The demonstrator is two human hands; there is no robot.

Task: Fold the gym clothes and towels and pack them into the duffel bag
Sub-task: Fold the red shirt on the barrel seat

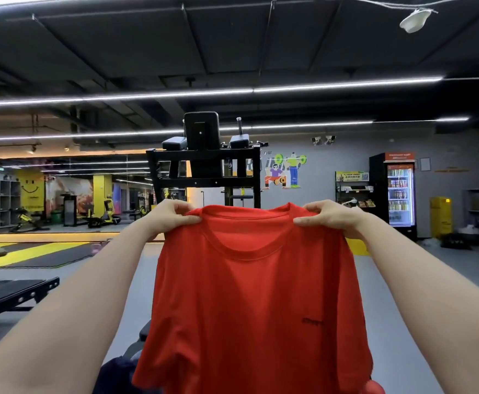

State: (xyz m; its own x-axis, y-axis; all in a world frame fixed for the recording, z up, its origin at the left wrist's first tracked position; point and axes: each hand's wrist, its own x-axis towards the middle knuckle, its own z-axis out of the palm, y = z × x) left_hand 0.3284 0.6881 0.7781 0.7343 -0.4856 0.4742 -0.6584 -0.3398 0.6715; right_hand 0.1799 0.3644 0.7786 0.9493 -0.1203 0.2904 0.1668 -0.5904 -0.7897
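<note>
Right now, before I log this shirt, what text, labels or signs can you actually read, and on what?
None reads clearly.
Red T-shirt, gripped at the shoulders by the left hand and right hand: small dark chest print, blurred.
Drinks fridge: orange header lettering, too small.
Snack shelf: green sign, unreadable.
Yellow smiley banner: small print, unreadable.

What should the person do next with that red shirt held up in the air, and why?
Probably lower it onto a flat surface to begin folding. The red T-shirt hangs fully open, unfolded, with the left hand and right hand each pinching a shoulder beside the collar. No duffel bag shows in this view, so packing comes later.
</note>
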